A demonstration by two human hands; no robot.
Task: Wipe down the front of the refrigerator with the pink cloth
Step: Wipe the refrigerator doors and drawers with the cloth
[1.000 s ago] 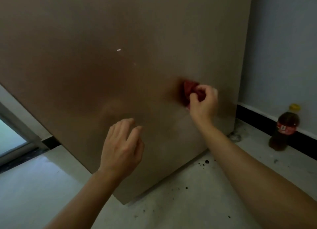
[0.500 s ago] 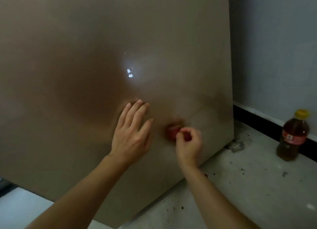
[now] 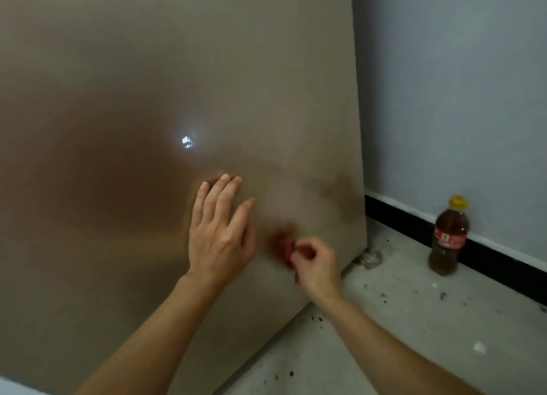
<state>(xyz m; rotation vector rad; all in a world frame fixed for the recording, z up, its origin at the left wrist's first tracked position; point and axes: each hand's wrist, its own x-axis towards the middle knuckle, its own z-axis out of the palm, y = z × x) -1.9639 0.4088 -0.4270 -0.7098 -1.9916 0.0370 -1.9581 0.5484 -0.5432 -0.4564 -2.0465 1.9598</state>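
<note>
Tightly curled fingers (image 3: 307,248) around pink cloth (image 3: 284,247)

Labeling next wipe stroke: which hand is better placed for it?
Right. The right hand already grips the pink cloth against the refrigerator front; the left hand lies open and flat on the panel, probably bracing.

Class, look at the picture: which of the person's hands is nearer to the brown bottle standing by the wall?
The right hand. It holds the pink cloth against the refrigerator front, closer to the bottle. The left hand lies flat on the door, farther left.
</note>
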